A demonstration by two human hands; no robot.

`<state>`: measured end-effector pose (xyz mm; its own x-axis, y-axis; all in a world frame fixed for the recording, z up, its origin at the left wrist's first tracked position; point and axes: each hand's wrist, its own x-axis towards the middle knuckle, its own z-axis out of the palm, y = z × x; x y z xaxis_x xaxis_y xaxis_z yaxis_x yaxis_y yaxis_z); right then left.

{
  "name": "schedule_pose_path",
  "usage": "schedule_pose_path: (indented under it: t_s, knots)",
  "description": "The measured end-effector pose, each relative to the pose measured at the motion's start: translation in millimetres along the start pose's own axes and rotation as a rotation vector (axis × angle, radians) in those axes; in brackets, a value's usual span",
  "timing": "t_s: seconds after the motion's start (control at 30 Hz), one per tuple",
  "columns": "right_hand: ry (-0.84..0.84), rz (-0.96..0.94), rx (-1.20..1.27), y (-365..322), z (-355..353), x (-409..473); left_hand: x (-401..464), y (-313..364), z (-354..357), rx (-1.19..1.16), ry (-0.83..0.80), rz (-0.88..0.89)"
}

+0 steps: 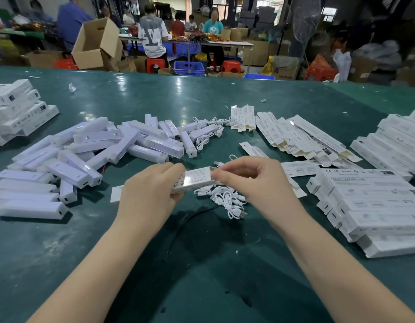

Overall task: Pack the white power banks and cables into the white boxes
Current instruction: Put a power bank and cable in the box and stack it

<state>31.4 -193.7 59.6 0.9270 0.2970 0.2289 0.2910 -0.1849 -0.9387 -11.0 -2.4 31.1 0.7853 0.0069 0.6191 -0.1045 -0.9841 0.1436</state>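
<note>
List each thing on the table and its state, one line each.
Held box: off the table, gripped by both hands, right end open.
Left hand: grips the box's left end.
Right hand: pinches the box's right end.
Power banks: loose pile, unpacked.
Cables: coiled, heaped under the hands.
Flat boxes: unfolded, fanned out.
Right stack: boxes piled.
Left stack: boxes piled.

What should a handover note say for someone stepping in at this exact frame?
Left hand grips one end of a white box; right hand pinches its other end.
Loose power banks are piled left; cables lie under the hands, more beyond.
Flat unfolded boxes lie far right.
Done: closed-looking boxes stacked right and far left.
Left: many power banks unpacked.
</note>
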Motion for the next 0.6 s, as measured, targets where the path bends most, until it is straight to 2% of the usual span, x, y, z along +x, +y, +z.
schedule_pose_path:
  t_s: [0.17,0.33,0.5,0.6]
  knots:
    - [-0.07,-0.035,-0.065,-5.3,2.9,-1.3,-1.6,-9.0,4.5,0.018,0.029,-0.053]
    - [-0.202,-0.122,-0.325,-9.0,2.5,-5.4,-1.9,-11.9,8.7,-0.028,0.022,-0.14]
    - [-0.114,-0.34,-0.484,-1.4,15.9,-7.3,-3.8,-7.1,11.0,-0.086,-0.007,-0.166]
    - [-0.013,-0.354,-0.361,3.4,16.3,-5.0,-3.7,-4.7,10.8,-0.102,-0.027,-0.134]
